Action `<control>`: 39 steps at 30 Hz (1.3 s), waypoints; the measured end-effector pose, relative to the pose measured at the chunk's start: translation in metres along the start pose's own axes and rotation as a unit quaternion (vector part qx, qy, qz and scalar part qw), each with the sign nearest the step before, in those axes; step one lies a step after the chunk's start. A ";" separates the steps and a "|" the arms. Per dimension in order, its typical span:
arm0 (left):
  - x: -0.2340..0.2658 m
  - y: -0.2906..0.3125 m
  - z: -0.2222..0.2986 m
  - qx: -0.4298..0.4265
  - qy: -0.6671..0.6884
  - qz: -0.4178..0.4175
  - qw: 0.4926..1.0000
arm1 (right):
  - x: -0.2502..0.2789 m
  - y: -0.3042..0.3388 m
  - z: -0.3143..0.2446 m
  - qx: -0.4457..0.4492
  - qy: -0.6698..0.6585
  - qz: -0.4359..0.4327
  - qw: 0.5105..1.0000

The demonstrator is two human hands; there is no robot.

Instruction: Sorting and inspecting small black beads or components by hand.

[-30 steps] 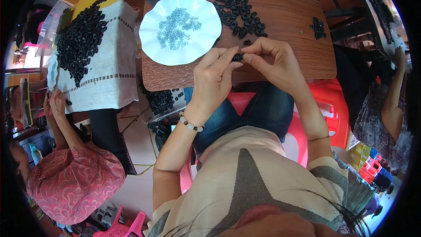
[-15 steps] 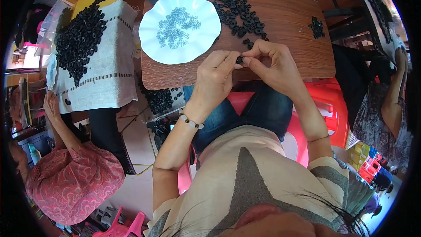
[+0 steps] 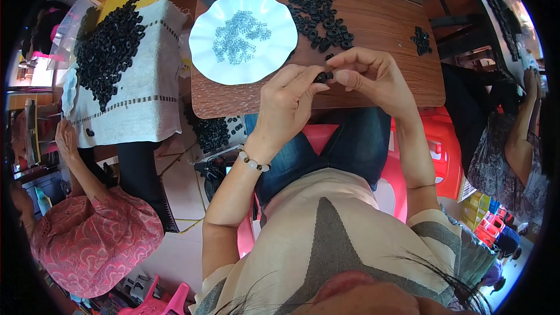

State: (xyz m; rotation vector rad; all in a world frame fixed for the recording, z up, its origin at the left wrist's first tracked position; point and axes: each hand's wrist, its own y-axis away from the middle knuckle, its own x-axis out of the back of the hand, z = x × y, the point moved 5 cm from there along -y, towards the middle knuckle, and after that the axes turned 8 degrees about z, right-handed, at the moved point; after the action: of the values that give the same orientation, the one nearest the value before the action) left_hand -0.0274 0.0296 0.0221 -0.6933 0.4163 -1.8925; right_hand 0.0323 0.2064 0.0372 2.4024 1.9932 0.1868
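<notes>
Between the thumb and fingertips of my left hand [image 3: 286, 98] is a small black plastic part [image 3: 324, 76], held above the near edge of the brown wooden table [image 3: 379, 84]. My right hand [image 3: 376, 79] is just to the right of the part, its thumb and forefinger curved and a little apart; nothing shows clearly between them. A white wavy-rimmed plate [image 3: 204, 67] left of my hands carries many tiny clear pieces [image 3: 240, 35]. Beyond my fingers, loose black parts [image 3: 321, 20] like the one I hold lie in a pile.
A few more black parts [image 3: 421, 41] lie near the table's right side. To the left, a cloth-covered table [image 3: 149, 87] bears a large black heap [image 3: 111, 49], with a co-worker in a red patterned top [image 3: 99, 245] beside it. Another person [image 3: 504, 146] sits at the right.
My right thumb and forefinger have parted and drawn slightly right, off the black part. More of the part shows now in my left fingers. The view has shifted a little.
</notes>
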 end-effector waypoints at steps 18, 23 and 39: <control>0.001 -0.002 0.021 -0.095 -0.040 0.009 0.995 | -0.024 0.013 0.033 -0.109 -0.304 -0.175 0.930; 0.000 0.000 0.023 -0.110 -0.028 0.008 0.994 | -0.029 0.012 0.031 -0.097 -0.329 -0.182 0.922; 0.009 -0.004 0.015 -0.065 -0.083 0.035 0.994 | -0.022 0.007 0.035 -0.149 -0.254 -0.033 0.955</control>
State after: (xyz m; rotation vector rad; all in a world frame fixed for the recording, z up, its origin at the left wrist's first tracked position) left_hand -0.0236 0.0237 0.0380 -0.9029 0.4544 -1.7380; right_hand 0.0390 0.1861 0.0014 1.9446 1.6674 -0.1163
